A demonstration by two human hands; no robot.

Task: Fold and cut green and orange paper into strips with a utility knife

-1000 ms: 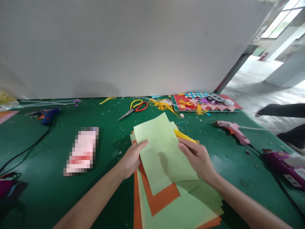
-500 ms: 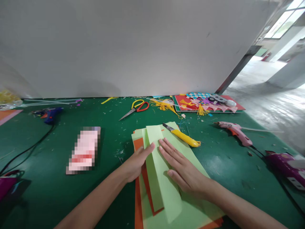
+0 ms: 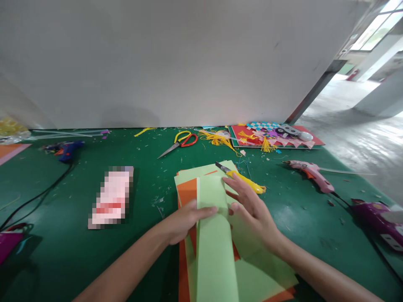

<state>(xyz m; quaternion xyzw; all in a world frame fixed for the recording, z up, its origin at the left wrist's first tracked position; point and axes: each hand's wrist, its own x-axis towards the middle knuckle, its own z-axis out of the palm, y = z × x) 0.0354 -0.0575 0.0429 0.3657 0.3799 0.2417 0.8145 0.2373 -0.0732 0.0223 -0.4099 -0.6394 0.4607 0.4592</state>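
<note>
A folded light-green paper strip [image 3: 215, 247] is lifted over a stack of green and orange sheets [image 3: 264, 277]. My left hand [image 3: 185, 220] grips its left side, thumb on top and the other fingers hidden underneath. Along the strip's right edge is my right hand [image 3: 252, 209], its fingers apart and slightly bent; whether the fingertips touch the paper is hard to tell. Just beyond that hand a yellow utility knife [image 3: 242, 180] lies on the stack, blade pointing to the upper left. An orange sheet [image 3: 187, 191] shows beside the strip.
Scissors [image 3: 179, 142] lie behind the stack on the green table [image 3: 141, 260]. A pink glue gun [image 3: 311, 172] is at right, a blue glue gun [image 3: 67, 151] at far left. A blurred pink item [image 3: 111, 197] lies left. Paper decorations [image 3: 283, 136] sit by the wall.
The strip has been raised and shifted right, its broad face now up. My left thumb has moved right onto it. My right hand has come off its flat press and moved to the strip's right edge.
</note>
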